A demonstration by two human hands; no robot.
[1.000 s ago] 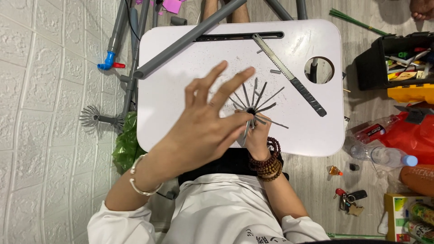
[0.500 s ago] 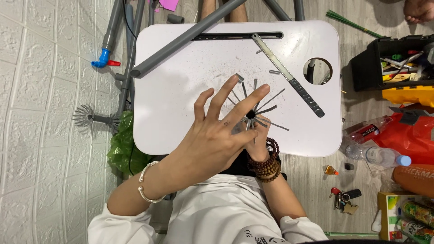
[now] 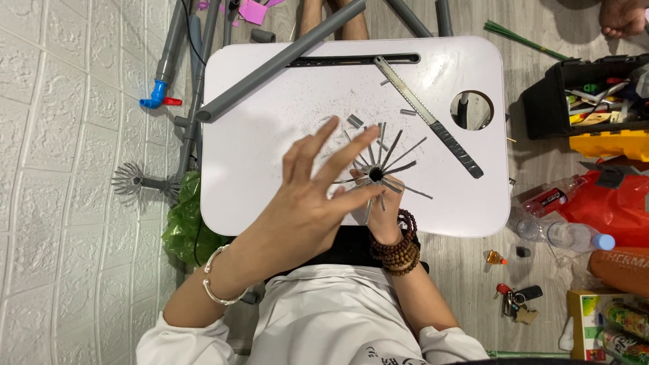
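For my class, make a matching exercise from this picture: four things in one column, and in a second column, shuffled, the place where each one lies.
Things:
1. long grey pipe
2. saw blade with dark handle
3. bunch of keys
4. black and yellow toolbox

Places:
A. on the floor, below the white table's right corner
B. slanting across the table's upper left corner
C. on the floor, right of the table, open
D. on the table, slanting beside the round hole

Pairs: 1-B, 2-D, 3-A, 4-C
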